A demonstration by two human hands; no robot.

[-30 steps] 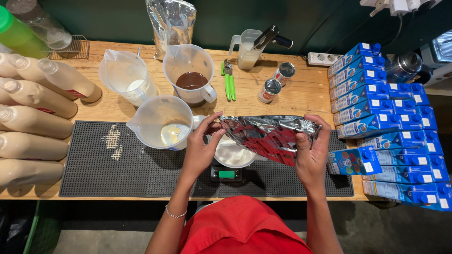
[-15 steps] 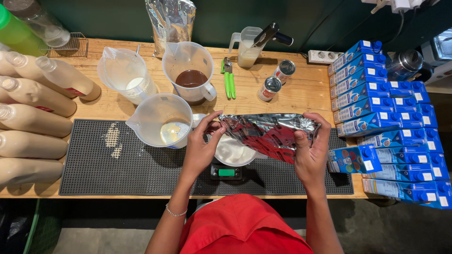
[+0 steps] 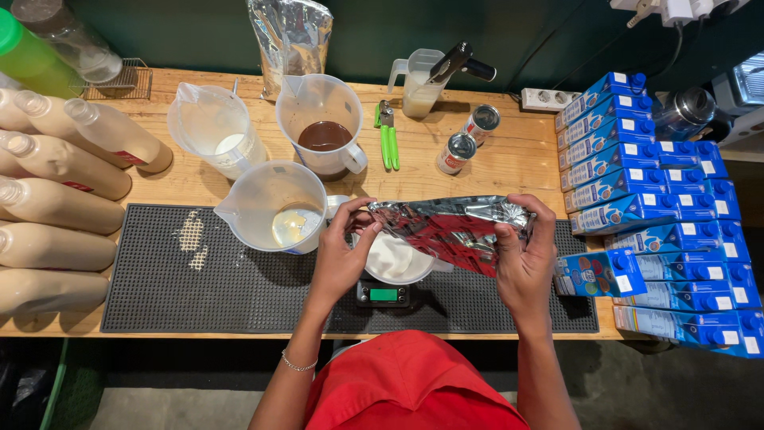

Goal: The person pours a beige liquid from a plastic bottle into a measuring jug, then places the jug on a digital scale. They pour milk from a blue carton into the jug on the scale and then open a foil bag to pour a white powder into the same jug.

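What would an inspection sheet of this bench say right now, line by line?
Surface: wooden bench with a black rubber mat; pale spill patches on the mat's left part.
Job's things: foil pouch held sideways over a white bowl on a small scale.
Clutter: three plastic jugs, one holding brown liquid; beige bottles lying on the left; blue cartons stacked on the right; two small cans; green-handled opener.
Grippers: left hand and right hand each grip one end of the pouch.
Cables: power strip at the back edge.
Surroundings: dark green wall; the person wears red.
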